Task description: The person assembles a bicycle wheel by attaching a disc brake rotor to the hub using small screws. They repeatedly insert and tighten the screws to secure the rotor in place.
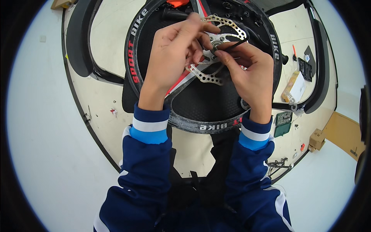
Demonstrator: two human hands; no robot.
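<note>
Your left hand (172, 54) arches over the perforated silver metal brake disc (208, 75) at the hub of the black bicycle wheel (205, 102), its fingers bent and pinched narrowly on the disc's upper edge. Your right hand (249, 73) comes in from the right, fingers closed around a thin black L-shaped key (235, 45) pointed at the hub. Both hands hide most of the disc's centre, so the key's tip cannot be made out. The wheel lies flat on the pale tabletop (112, 92).
</note>
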